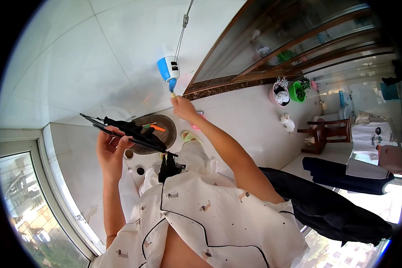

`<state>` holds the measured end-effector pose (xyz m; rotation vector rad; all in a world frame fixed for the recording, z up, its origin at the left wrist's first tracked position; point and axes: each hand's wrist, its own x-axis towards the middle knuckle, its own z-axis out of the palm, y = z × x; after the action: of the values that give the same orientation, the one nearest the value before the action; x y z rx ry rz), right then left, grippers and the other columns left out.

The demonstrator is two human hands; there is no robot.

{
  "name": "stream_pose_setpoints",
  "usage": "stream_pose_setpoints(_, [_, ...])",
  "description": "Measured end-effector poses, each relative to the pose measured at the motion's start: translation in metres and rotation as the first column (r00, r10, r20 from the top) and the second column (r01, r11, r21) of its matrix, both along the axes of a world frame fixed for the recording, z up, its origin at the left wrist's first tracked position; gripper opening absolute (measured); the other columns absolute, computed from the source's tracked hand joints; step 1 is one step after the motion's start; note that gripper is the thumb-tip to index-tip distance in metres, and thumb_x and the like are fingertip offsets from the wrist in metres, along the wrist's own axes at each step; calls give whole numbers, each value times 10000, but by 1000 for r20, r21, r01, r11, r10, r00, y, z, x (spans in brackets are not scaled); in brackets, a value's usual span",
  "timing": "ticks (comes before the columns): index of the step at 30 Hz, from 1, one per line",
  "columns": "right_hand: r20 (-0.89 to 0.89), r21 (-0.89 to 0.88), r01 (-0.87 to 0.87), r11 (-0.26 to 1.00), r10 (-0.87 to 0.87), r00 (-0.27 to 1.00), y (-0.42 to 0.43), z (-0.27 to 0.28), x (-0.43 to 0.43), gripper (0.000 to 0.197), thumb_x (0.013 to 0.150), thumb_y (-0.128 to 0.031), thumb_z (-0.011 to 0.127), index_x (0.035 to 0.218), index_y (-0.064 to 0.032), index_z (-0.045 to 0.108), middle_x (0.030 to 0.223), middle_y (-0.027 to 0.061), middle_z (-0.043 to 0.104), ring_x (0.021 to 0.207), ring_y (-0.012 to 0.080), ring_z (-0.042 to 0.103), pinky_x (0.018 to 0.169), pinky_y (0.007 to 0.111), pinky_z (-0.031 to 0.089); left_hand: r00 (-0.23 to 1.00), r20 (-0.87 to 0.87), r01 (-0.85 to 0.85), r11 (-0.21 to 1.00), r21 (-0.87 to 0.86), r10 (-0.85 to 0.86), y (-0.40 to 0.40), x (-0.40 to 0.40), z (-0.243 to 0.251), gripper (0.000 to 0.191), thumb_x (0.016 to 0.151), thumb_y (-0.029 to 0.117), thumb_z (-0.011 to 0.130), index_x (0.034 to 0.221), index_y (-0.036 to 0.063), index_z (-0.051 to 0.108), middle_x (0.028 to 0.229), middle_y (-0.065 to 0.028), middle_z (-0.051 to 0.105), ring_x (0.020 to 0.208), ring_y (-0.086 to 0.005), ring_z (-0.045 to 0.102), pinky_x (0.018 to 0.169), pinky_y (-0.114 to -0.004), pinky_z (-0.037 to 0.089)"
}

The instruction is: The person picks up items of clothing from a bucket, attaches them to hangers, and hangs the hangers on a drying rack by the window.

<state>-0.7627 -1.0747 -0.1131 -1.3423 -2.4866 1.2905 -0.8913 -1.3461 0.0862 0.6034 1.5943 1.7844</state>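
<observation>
My left hand point(113, 147) holds a thin black clothes hanger point(98, 126) level, its fingers and thumb around the bar. Black cloth items point(134, 131) are bunched along the hanger, and another small black cloth piece point(169, 169) dangles from its near end. My right hand point(185, 108) is closed around the pale yellow handle point(173, 95) of a blue and white hand-crank winder point(170, 68) on the tiled wall. A steel cable point(180, 42) runs up from the winder.
A brown oval basin point(172, 122) with orange and green things inside stands below the hanger. Sliding glass doors point(217, 62) are at upper right. A pink laundry basket point(273, 95), a green plant tub point(293, 93), a white cat point(287, 123) and a wooden chair point(321, 134) are farther off. Dark clothes point(325, 204) hang at right.
</observation>
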Motion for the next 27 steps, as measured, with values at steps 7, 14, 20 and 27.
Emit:
stream_pose_setpoints(7, [-524, -183, 51, 982, -142, 840, -24, 164, -5, 438, 1033, -411, 436, 851, -32, 559, 610, 40, 592, 522, 156, 542, 531, 338, 443, 1000, 0, -8, 1000, -6, 8, -12, 4, 0, 232, 935, 24, 647, 1129, 16, 520, 996, -53, 560, 909, -154, 659, 778, -294, 591])
stream_pose_setpoints(14, [-150, -127, 6, 992, -25, 988, -11, 10, -7, 474, 987, -468, 447, 861, -39, 603, 687, 97, 678, 671, 248, 676, 670, 423, 505, 997, -36, 70, 997, -17, -70, -1, 11, 15, 198, 941, 55, 641, 1095, 31, 518, 984, -49, 562, 888, -139, 635, 784, -278, 579])
stream_pose_setpoints(20, [-372, -117, 198, 973, -228, 900, 21, 154, 26, 483, 991, -454, 494, 778, -31, 592, 612, 35, 593, 571, 124, 566, 564, 306, 445, 998, -15, 57, 998, -2, -57, -11, 16, 3, 224, 945, 50, 642, 1127, 13, 518, 991, -57, 568, 920, -157, 664, 794, -306, 593])
stream_pose_setpoints(27, [-240, -150, -131, 980, 92, 966, -62, 59, -56, 441, 998, -404, 432, 873, -24, 616, 770, 143, 688, 737, 316, 679, 724, 469, 512, 995, -40, 96, 995, 7, -95, -4, 19, -2, 247, 953, 45, 624, 1171, 23, 510, 999, -61, 574, 915, -157, 661, 801, -306, 593])
